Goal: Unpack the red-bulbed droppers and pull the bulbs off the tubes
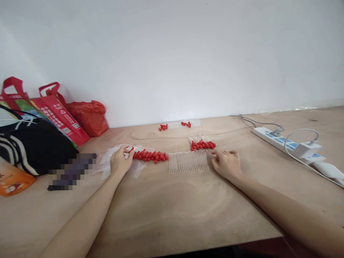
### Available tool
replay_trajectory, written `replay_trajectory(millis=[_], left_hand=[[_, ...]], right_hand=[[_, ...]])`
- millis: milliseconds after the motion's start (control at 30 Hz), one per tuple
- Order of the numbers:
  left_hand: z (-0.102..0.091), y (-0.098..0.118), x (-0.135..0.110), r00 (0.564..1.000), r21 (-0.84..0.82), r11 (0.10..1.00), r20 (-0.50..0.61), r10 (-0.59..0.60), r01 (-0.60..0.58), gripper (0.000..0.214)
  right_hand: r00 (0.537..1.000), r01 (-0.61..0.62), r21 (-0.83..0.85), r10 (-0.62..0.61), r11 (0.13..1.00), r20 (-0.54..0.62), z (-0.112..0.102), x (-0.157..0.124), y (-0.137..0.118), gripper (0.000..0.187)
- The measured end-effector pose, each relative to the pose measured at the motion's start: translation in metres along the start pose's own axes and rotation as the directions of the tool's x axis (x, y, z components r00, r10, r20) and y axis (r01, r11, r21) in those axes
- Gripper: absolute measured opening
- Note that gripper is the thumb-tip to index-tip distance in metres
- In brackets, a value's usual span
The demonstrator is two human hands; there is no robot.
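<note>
My left hand (121,159) is closed in a pinch at the left end of a row of small red teardrop-shaped pieces (149,156), with one red piece at its fingertips. To the right of that row lie many thin clear sticks (188,162), side by side. At their right end my right hand (227,165) is closed, with what looks like one thin clear stick between thumb and finger. Just behind the sticks, a pile of red-tipped sticks (202,144) rests on the table. Clear plastic bags (138,172) lie under and beside my left hand.
More red pieces (163,127) lie near the wall beside a clear bag (174,124). A white power strip (268,137) with plugs and cables stands at right. Left are red shopping bags (57,114), a black bag (40,143), an orange packet (16,179) and a blurred dark item (72,172).
</note>
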State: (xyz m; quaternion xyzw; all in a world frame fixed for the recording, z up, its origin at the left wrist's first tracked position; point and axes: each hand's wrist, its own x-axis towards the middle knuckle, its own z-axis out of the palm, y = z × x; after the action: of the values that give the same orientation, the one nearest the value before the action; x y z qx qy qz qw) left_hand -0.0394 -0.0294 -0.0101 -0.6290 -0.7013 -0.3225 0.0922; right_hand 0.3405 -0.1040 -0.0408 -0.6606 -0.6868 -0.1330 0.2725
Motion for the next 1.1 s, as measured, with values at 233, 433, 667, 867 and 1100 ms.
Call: replay_trajectory(millis=[233, 433, 667, 867, 1100], left_hand=[[-0.001, 0.009, -0.007, 1.000, 0.100, 0.995, 0.018, -0.009, 0.007, 0.035], [-0.001, 0.017, -0.015, 0.967, 0.127, 0.981, -0.191, 0.169, -0.146, 0.032], [0.001, 0.062, -0.048, 0.752, 0.015, 0.778, -0.245, 0.612, -0.628, 0.018], [0.011, 0.115, -0.071, 0.631, -0.183, 0.604, -0.180, 0.755, -0.776, 0.011], [0.016, 0.125, -0.073, 0.669, -0.267, 0.622, -0.152, 0.727, -0.736, 0.011]], right_hand=[[0.995, 0.086, 0.024, -0.087, 0.996, 0.053, 0.005, 0.003, -0.002, 0.025], [0.990, 0.116, 0.101, -0.123, 0.988, 0.068, 0.008, 0.004, 0.002, 0.029], [0.996, 0.046, 0.122, -0.035, 0.991, -0.087, 0.015, 0.027, 0.011, 0.026], [0.998, -0.020, 0.038, 0.022, 0.999, -0.062, 0.026, 0.061, 0.000, 0.029], [0.997, -0.068, 0.006, 0.067, 0.998, 0.031, 0.035, 0.075, -0.017, 0.029]])
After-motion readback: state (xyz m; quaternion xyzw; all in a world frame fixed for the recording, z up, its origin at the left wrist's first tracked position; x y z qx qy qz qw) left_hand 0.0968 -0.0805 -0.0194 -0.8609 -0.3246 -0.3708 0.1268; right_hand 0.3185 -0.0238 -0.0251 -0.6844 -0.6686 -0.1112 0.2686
